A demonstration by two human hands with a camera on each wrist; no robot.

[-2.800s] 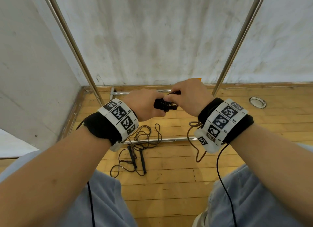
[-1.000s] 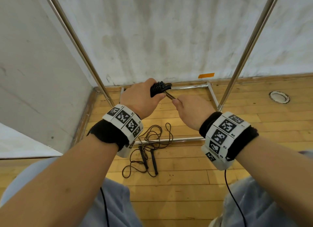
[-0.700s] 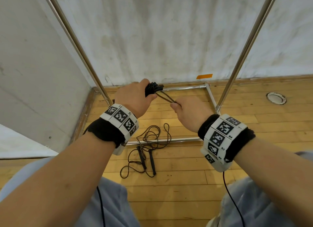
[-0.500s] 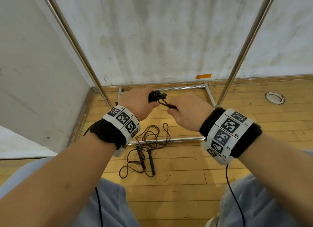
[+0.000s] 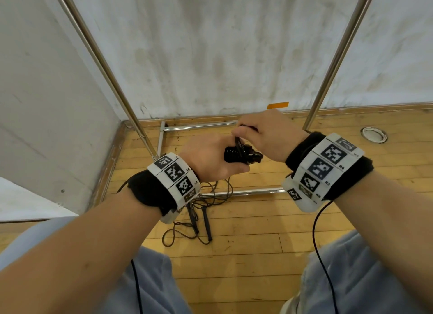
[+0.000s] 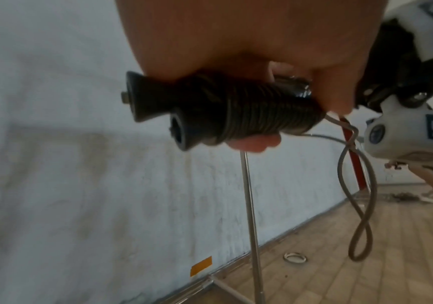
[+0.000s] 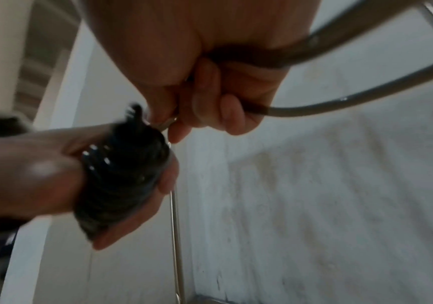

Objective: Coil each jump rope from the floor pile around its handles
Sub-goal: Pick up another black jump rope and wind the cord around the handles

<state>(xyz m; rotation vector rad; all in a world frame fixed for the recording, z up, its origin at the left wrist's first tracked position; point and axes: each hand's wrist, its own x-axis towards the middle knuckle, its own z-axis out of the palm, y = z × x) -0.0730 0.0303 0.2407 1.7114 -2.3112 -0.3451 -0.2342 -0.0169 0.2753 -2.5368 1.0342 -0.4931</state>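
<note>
Two hands work one jump rope at chest height above a wooden floor (image 5: 246, 222). The left hand (image 5: 208, 159) clenches the pair of black handles (image 6: 181, 107), which lie side by side and already carry many tight turns of dark cord; its fingers curl under the bundle and the thumb presses over it. The right hand (image 5: 269, 135) pinches the loose end of the cord (image 6: 358, 185) just above the bundle, close to the handles' far end, its fingers curled round the strand. In the left wrist view the free cord hangs from that pinch as a twisted loop, clear of the floor.

Half a second ago the right hand sat level with the left and just beside it, drawing the strand sideways; now it has risen above and slightly over the bundle, and the bundle itself lies lower and more level in the left hand. Nearly three seconds back, a longer tail of cord dangled below the right wrist; that tail is now down to the short loop.

A second jump rope (image 5: 201, 210) lies in a loose tangle on the boards beneath the left wrist, its two handles side by side, where it lay throughout. Part of it crosses the lower bar of a metal frame (image 5: 246, 191) whose uprights rise against the stained white wall (image 5: 222, 55). An orange tape mark (image 5: 277, 105) sits at the wall's base.
</note>
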